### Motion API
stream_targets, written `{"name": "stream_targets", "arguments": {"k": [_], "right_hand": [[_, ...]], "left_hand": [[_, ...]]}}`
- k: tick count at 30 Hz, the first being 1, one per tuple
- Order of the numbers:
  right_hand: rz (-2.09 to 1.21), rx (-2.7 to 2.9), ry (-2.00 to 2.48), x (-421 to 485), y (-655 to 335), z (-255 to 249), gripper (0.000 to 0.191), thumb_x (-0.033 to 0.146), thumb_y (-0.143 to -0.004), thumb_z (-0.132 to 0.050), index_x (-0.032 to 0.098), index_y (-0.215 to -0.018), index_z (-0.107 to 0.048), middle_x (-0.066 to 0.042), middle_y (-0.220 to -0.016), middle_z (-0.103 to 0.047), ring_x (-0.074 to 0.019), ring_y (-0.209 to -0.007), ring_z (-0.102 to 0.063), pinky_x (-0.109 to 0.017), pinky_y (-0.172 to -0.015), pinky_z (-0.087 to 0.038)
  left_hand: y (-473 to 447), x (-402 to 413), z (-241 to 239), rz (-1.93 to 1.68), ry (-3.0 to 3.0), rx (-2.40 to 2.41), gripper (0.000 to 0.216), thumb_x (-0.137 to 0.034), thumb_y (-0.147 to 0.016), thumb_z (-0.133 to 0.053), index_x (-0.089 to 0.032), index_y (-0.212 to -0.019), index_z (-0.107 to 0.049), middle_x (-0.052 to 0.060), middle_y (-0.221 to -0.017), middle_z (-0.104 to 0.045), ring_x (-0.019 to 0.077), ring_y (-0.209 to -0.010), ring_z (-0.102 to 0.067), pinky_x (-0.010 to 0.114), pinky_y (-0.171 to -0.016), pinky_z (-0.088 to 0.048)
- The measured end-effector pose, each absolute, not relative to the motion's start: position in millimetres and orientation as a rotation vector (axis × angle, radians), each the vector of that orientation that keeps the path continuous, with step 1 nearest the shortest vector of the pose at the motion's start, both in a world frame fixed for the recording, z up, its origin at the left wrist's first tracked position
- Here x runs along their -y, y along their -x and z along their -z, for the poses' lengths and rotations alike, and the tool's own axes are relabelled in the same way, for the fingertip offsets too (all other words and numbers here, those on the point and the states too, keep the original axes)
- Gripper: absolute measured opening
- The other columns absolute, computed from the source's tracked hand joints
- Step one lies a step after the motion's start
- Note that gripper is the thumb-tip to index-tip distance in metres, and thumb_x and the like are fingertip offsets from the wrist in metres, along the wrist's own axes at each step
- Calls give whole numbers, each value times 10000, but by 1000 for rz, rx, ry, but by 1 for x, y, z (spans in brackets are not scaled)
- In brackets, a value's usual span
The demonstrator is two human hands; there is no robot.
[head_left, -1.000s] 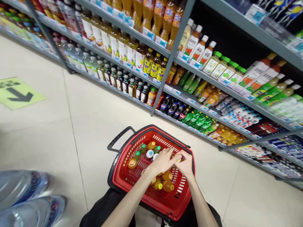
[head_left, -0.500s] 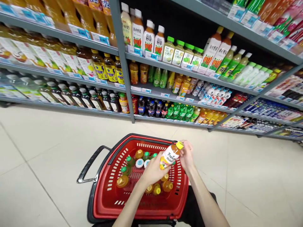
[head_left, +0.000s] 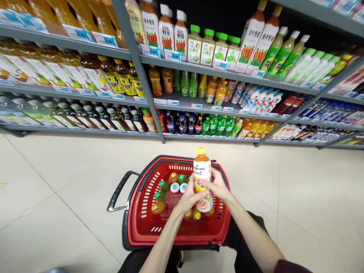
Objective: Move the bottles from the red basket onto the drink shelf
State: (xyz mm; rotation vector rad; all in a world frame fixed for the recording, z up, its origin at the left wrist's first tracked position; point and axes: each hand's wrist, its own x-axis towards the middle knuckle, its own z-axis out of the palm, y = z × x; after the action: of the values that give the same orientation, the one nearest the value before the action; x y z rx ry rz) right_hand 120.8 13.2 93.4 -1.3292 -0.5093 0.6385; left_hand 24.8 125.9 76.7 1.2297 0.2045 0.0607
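Note:
A juice bottle (head_left: 202, 170) with a yellow cap and a white fruit-printed label is held upright over the red shopping basket (head_left: 139, 236). My left hand (head_left: 189, 195) grips its left side. From the right, my right hand (head_left: 216, 185) is closed round the same bottle, thumb across the label. Below them in the basket stand several small bottles: white-capped ones (head_left: 174, 187), green-capped ones (head_left: 160, 196) and orange ones (head_left: 158, 207). My hands and the juice bottle hide part of the basket's contents.
The basket's black handle (head_left: 121, 191) sticks out to the left. Ahead, grey shelves (head_left: 182, 101) run across the view, packed with drink bottles, including cola bottles (head_left: 170, 122) on the lowest level. Pale floor tiles (head_left: 71, 182) surround the basket. My dark-clothed legs (head_left: 247, 235) are close behind it.
The juice bottle has turned from tilted to upright. My right hand has moved from the cap down to the bottle's side. The view has shifted slightly.

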Motion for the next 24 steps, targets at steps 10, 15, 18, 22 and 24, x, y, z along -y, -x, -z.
{"name": "stream_targets", "arguments": {"k": [10, 15, 18, 22, 24], "right_hand": [[-600, 138, 976, -4, -161, -97, 752, 889, -826, -482, 184, -964, -707, -54, -685, -694, -190, -576, -651, -300, -527, -557], [-638, 161, 1055, -3, -169, -93, 841, 929, -848, -305, 187, -903, -697, -95, -754, -720, -215, -632, -684, -316, -527, -564], [-669, 181, 1097, -1, -169, -94, 891, 948, -835, -251, 187, -888, -711, -101, -749, -720, -221, -641, -691, -320, -532, -565], [-638, 193, 1114, 3, -169, -94, 878, 906, -875, -237, 181, -911, -731, -90, -702, -700, -208, -598, -675, -321, -542, -561], [-584, 196, 1136, 4, -168, -94, 850, 888, -888, -256, 185, -936, -732, -95, -768, -721, -189, -581, -661, -322, -548, -561]], "left_hand": [[-27, -97, -62, 195, -1036, -32, 921, -545, -876, -731, -227, -1611, -278, 185, -1450, -590, 318, -1190, -670, 480, -967, -594], [-32, -80, -46, 96, -1086, -50, 956, -539, -855, -762, -236, -1621, -278, 181, -1588, -475, 332, -1330, -592, 486, -1087, -540], [-32, -82, -45, 107, -1108, -73, 975, -538, -841, -775, -256, -1630, -276, 169, -1621, -441, 339, -1361, -572, 501, -1115, -518], [-30, -84, -52, 144, -1133, -61, 961, -529, -877, -740, -250, -1650, -241, 171, -1620, -448, 345, -1371, -569, 523, -1147, -480], [-30, -85, -56, 149, -1160, -19, 928, -510, -912, -705, -259, -1659, -216, 155, -1657, -398, 336, -1410, -534, 508, -1179, -449]]}}
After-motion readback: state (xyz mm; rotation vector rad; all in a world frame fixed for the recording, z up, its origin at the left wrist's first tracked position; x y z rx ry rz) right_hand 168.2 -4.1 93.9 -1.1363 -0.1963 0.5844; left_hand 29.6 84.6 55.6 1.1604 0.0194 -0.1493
